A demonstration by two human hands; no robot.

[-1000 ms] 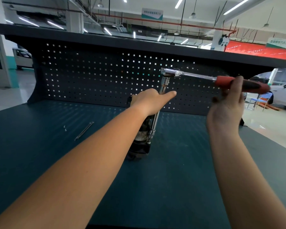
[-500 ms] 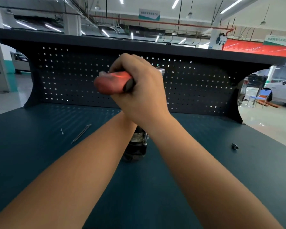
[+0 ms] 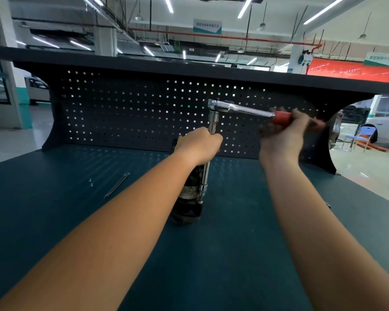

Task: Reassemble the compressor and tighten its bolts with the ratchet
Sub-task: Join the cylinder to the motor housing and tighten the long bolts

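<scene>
Now | left grip curled round extension above compressor | right grip clasping ratchet handle

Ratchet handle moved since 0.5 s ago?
Yes. The ratchet handle, held by the right hand, has swung from left of the compressor to its right, now before the right end of the pegboard.

One wide-angle camera on the person's head looks forward and slightly down, close over the near edge of the workbench. It faces the far pegboard, and ceiling lights fill the top.
</scene>
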